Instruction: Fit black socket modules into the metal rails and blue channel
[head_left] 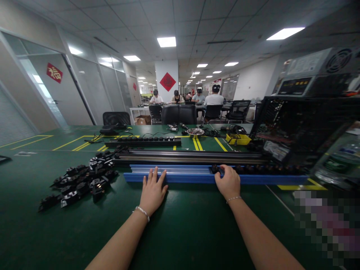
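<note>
A long blue channel-shaped rail (pixel 188 178) lies across the table before me. My left hand (pixel 153 191) rests with fingers spread, its fingertips on the left part of the rail. Farther right, my right hand (pixel 229 182) has thumb and fingers closed around a small black part (pixel 214 169) in the channel. To the right of that hand, a row of similar black parts (pixel 261 170) fills the rail. A loose pile of black parts with shiny metal pieces (pixel 81 182) lies left of the rail.
Behind the blue rail lie long dark rails (pixel 191 156) and a shorter black strip (pixel 146 142). A metal bowl (pixel 195 132) and yellow tray (pixel 238 139) stand farther back. At right are an open computer case (pixel 303 127) and plastic bottle (pixel 341 161). People sit in the background.
</note>
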### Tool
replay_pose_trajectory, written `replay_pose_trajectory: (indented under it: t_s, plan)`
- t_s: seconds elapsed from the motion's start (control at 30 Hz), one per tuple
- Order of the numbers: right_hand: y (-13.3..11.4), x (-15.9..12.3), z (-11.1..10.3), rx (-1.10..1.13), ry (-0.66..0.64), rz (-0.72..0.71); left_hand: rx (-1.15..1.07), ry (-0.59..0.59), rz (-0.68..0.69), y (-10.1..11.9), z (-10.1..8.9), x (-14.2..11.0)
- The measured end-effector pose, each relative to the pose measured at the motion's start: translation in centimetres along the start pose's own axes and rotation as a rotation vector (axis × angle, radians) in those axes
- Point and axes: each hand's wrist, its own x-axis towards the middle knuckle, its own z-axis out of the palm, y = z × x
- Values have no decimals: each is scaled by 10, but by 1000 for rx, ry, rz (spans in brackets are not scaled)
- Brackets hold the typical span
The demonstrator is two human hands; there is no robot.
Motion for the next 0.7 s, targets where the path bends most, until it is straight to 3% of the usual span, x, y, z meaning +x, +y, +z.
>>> replay_pose_trajectory:
  t_s: [0.47,0.7]
  plan:
    - [-5,-3,3,75,-49,-135,-10,-2,-2,-1,2,0]
    - [-10,-4,1,111,-164,-196,-13,-2,-10,0,1,0]
